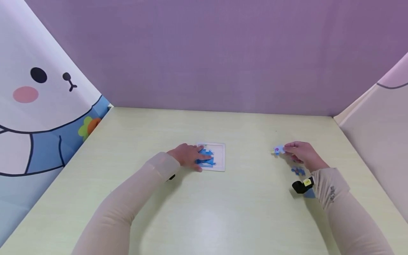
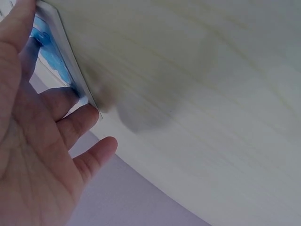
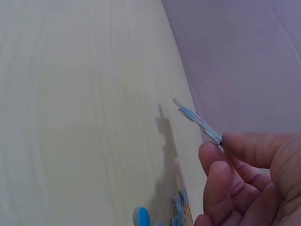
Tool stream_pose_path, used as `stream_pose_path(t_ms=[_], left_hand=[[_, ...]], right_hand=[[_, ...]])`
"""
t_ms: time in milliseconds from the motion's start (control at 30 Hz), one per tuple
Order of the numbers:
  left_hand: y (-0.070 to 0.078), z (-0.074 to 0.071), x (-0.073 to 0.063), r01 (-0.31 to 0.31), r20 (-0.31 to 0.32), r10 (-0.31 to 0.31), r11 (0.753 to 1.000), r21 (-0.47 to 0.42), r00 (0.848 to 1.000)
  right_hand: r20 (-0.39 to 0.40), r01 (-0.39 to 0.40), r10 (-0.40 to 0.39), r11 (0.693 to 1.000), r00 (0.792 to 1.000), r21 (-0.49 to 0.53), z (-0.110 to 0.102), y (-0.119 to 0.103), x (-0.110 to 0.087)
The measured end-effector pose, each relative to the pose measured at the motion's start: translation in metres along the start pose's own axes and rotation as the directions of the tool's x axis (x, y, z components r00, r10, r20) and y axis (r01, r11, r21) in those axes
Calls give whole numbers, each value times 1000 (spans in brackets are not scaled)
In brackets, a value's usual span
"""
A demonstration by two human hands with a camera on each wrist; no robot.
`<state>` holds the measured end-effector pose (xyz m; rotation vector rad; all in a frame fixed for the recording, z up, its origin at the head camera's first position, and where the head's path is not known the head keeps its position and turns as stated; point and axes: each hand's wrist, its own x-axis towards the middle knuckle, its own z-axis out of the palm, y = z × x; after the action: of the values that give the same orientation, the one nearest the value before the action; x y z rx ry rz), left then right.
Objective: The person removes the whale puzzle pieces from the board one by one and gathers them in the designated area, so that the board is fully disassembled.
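Observation:
Near the middle of the table lies a square puzzle tray (image 1: pixel 223 157) with a white rim, partly filled with blue puzzle pieces (image 1: pixel 208 162). My left hand (image 1: pixel 188 156) rests over the tray's left side, fingers spread; in the left wrist view its fingertips touch the rim (image 2: pixel 70 59). To the right, my right hand (image 1: pixel 302 154) pinches a light blue puzzle piece (image 1: pixel 278 150) with a pink swirl. The right wrist view shows that piece (image 3: pixel 200 123) nearly edge-on between thumb and finger, raised above the table.
Loose puzzle pieces (image 1: pixel 298 171) lie beneath my right hand and wrist, with a blue piece (image 1: pixel 310 193) nearer me, partly behind the black wrist camera (image 1: pixel 299 187). A purple backdrop (image 1: pixel 223 56) rises at the table's far edge, and printed cloths flank both sides.

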<state>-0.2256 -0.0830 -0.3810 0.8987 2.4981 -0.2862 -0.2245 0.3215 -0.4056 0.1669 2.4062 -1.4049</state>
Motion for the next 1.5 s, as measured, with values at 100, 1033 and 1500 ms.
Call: stream_pose_path(t_ms=[100,1033,1500], left_hand=[[1,1,1,6,9,-6,1000,-2,1000],[1,4,0,13,18,-13,1000,-13,1000],[-2,-2,0,-2,-3,2,1000,5,1000]], right_hand=[[-1,-12,12,1000,1000,-25,1,2,1],[-26,-4,0,992,1000,-130,11,4,2],[-17,-18,14,958,1000,-285,8,-12,7]])
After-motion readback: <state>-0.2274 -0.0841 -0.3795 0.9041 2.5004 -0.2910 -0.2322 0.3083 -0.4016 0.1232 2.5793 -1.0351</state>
